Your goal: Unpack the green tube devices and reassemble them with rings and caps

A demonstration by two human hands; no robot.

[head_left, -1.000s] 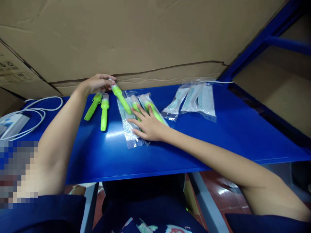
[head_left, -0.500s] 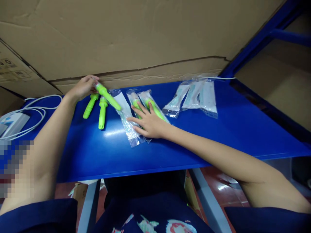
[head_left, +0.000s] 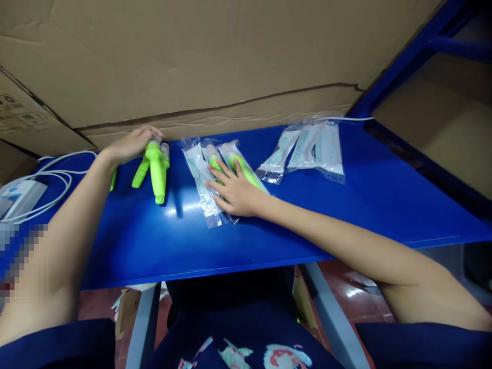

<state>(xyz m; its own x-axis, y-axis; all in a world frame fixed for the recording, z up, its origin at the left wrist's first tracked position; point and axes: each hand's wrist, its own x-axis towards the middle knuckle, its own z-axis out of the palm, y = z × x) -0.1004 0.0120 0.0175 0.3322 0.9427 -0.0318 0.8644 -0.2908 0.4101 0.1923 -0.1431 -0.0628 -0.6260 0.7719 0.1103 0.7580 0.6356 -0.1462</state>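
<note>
My left hand [head_left: 132, 146] is closed on the clear-capped top of a lime-green plastic stick [head_left: 156, 171], which hangs down over the blue table. Behind it another green stick [head_left: 165, 160] is partly covered. A third green stick [head_left: 140, 173] lies just left of it, and the tip of one more green piece [head_left: 113, 179] shows beside my left wrist. My right hand [head_left: 240, 193] rests with fingers spread on two green sticks in clear bags [head_left: 248, 177]. At their left lies a flat clear bag [head_left: 200, 171] with white and pale-green contents.
Several clear packets [head_left: 313, 148] with white and pale-green contents lie at the table's back right. A white cable [head_left: 65, 174] coils around a white box [head_left: 25, 197] at the left. Cardboard [head_left: 230, 56] walls off the back of the blue table [head_left: 292, 225].
My left hand has swung the held green stick from slanting right to hanging nearly straight down, over the loose sticks. My right hand has stayed on the bags.
</note>
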